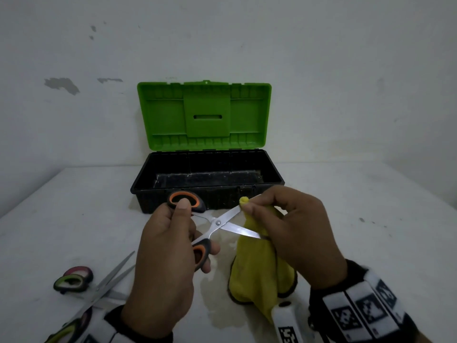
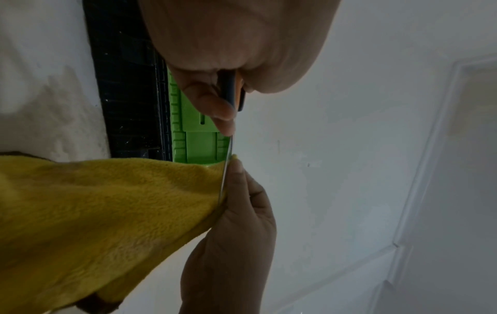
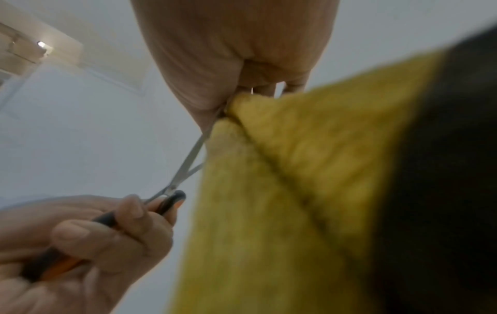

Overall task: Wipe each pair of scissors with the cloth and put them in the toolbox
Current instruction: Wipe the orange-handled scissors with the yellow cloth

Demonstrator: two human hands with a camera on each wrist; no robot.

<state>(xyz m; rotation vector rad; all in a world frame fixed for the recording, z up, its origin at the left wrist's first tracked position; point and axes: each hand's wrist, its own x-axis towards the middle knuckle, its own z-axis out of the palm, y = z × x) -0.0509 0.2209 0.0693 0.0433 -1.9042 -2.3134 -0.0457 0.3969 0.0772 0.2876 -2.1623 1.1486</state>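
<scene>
My left hand [image 1: 173, 233] holds the orange-and-black handles of a pair of scissors [image 1: 217, 222], its blades spread open above the table. My right hand [image 1: 284, 219] pinches a yellow cloth [image 1: 257, 268] around the upper blade near its tip. The cloth hangs down to the table. In the left wrist view the cloth [image 2: 107, 212] drapes from the blade [image 2: 226, 170]. The right wrist view shows the scissors [image 3: 185, 167] running into the cloth [image 3: 296, 191]. The toolbox [image 1: 207, 186], black with a raised green lid [image 1: 205, 115], stands open just behind the hands.
Two more pairs of scissors [image 1: 94, 285] with green and dark red handles lie crossed on the white table [image 1: 371, 231] at the front left. A white wall stands close behind the toolbox.
</scene>
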